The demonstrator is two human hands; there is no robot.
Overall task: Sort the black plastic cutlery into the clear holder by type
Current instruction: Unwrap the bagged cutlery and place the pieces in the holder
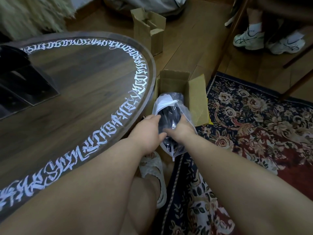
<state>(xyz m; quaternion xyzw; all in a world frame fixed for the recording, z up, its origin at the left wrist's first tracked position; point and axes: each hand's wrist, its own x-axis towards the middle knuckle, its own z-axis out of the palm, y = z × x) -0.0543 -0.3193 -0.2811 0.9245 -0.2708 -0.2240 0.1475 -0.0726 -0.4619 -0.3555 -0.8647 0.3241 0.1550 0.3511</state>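
1. Right now you are at the fetching step, not the sorting: both hands are on a crinkled clear plastic bag of black plastic cutlery (pixel 171 126), which sits half in and half out of an open brown cardboard box (pixel 179 82) on the floor, just ahead of your hands.
2. Your left hand (pixel 147 131) lies against the bag's left side with fingers fairly straight; your right hand (pixel 182 128) curls over its right side, gripping the plastic.
3. Next, I judge, you need to lift the bag free and carry it left onto the round wooden tabletop (pixel 76 92) beside your left hand, then open it.
4. No clear holder is in view, so you will have to find it first.
5. White ornate lettering (pixel 135 68) rings the tabletop edge; I cannot read it. No brand shows on the bag or box.
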